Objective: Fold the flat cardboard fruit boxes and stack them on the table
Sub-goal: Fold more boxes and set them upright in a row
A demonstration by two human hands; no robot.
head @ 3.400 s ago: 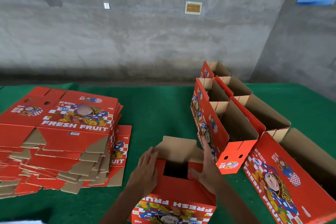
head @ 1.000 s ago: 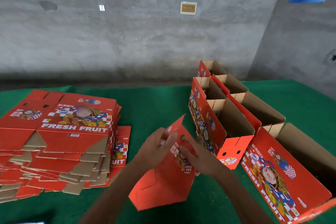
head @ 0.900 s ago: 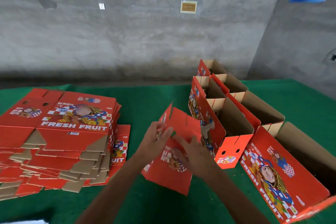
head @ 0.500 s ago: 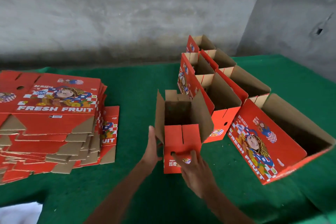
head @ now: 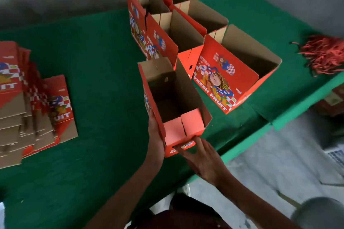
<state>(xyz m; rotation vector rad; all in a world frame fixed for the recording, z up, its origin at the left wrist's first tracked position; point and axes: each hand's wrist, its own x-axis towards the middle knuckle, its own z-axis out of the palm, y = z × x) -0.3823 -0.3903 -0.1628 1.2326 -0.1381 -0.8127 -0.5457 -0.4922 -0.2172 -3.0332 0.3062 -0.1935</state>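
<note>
Red cardboard box (head: 175,98) stands erected and open-topped at frame centre on the counter (head: 96,61). My left hand (head: 156,135) lies flat along its left wall, fingers straight. My right hand (head: 200,156) pinches the near end flap. Step in hand: setting the folded box down. Next, I'd guess: slide it against the folded boxes (head: 186,29) in the upper centre, then pull another from the flat stack (head: 33,109) at left. Green felt covers the counter; grey concrete wall behind, red strings (head: 323,55) far right.
</note>
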